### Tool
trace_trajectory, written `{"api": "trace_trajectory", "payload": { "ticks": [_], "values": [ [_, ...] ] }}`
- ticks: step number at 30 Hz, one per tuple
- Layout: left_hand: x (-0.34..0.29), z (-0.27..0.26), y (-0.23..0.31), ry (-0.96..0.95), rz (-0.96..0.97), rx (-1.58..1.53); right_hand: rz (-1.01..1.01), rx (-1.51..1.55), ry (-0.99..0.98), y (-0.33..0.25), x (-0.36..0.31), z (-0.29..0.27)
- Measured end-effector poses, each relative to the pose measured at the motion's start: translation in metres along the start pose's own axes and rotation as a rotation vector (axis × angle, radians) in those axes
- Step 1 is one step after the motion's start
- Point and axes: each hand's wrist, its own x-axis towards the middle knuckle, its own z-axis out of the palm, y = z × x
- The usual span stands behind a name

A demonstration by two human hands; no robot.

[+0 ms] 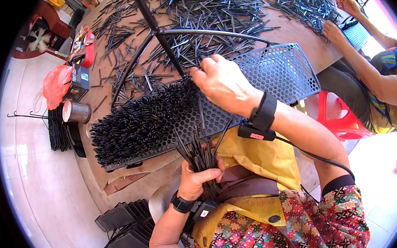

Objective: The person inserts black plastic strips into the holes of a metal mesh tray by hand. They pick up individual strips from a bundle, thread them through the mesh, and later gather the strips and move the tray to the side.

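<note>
L hand (197, 180) fist-closed on bundle of black plastic strips (200, 154). R hand (223, 82) fingers pinched at edge of strip-filled area on perforated black panel (277, 70); can't tell what it grips.

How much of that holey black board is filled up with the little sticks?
Roughly the left half of the perforated panel already bristles with packed black strips. In hand: the left hand grips a bundle of strips, while the right hand works at the edge of the filled part. Left: the panel's bare right half, with many loose strips on the table.
</note>
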Motion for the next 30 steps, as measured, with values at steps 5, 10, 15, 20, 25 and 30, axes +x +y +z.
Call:
{"api": "trace_trajectory", "payload": {
  "ticks": [5, 10, 15, 20, 25, 30],
  "values": [
    [-0.001, -0.003, 0.000, -0.039, 0.029, 0.001, 0.096, 0.180, 0.184, -0.005, -0.007, -0.012],
    [-0.006, -0.008, 0.005, -0.152, 0.000, 0.019, 0.333, 0.445, -0.254, -0.014, -0.020, -0.012],
    [-0.011, -0.005, 0.007, -0.199, -0.029, 0.075, 0.245, 0.409, -0.314, -0.013, -0.020, -0.008],
    [-0.010, -0.011, 0.007, -0.166, -0.013, 0.015, 0.215, 0.361, -0.440, -0.010, -0.021, -0.015],
    [-0.009, -0.009, 0.014, -0.172, 0.014, -0.102, -0.241, 0.316, -0.258, 0.004, -0.046, -0.024],
    [-0.012, -0.008, 0.014, -0.163, -0.022, -0.005, -0.375, 0.254, -0.370, 0.008, -0.057, -0.047]
  ]
}}
